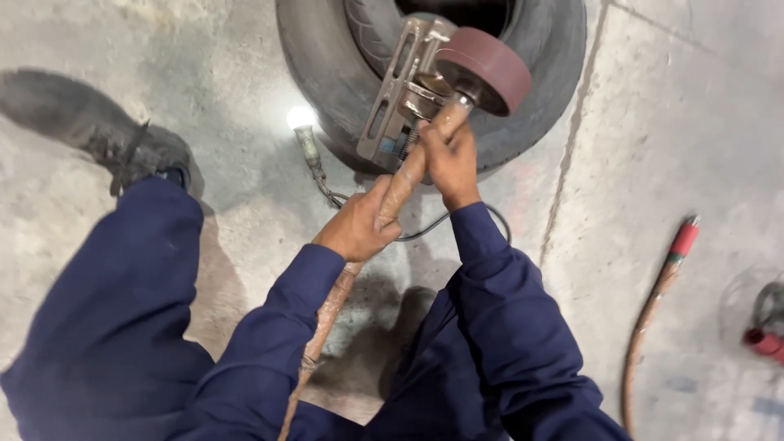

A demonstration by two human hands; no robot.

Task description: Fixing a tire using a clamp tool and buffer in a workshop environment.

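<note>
- Grinder tool [408, 122] with a dark red drum wheel [488, 67] at its head is held up over the tyre [531, 106], which lies flat on the concrete floor [653, 163]
- Left hand [359, 227] is wrapped tight around the worn, brownish hose [335, 302] (or long handle; which of the two cannot be told) that runs down from the tool between the person's knees
- Right hand [451, 159] is closed on the same shaft higher up, just under the drum wheel, fingers curled around it
- The two hands sit one above the other, near but not touching
- A metal bracket [400, 90] with slots is fixed to the tool beside the wheel, over the tyre's sidewall
- A small lit work lamp [300, 118] lies on the floor just beside the tyre, its thin black cable [425, 233] curving behind the arms
- The person wears dark blue sleeves [490, 327] and trousers; a black boot [98, 131] rests on the floor to the left
- A second hose with a red end fitting [684, 238] lies well apart on the right, and another red fitting [766, 341] shows at the right edge
</note>
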